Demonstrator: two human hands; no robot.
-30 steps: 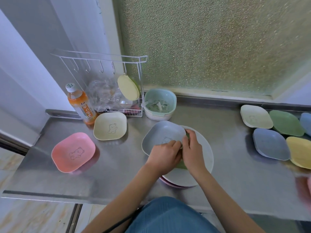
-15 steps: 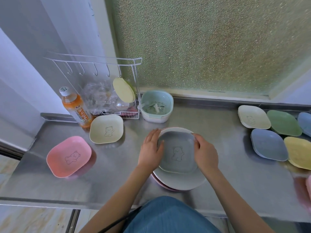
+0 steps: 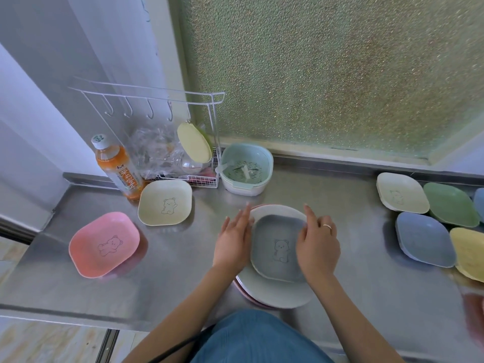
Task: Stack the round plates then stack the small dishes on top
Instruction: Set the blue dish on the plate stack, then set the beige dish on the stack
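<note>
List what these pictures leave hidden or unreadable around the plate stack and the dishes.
- Plate stack, head view: the top white plate covers the rest; only a pink rim shows, so the count is unknown.
- Grey dish: its side edges lie under the left hand and right hand.
- Far-right blue dish and yellow dish: cut by the frame edge.
- Rack: contents blurred behind a plastic bag.

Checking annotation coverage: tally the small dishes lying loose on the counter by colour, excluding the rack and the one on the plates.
pink dish: 1
cream dishes: 2
green dish: 1
blue dishes: 2
yellow dish: 1
Total: 7; the pinkish blur at the right edge is unclear.
</note>
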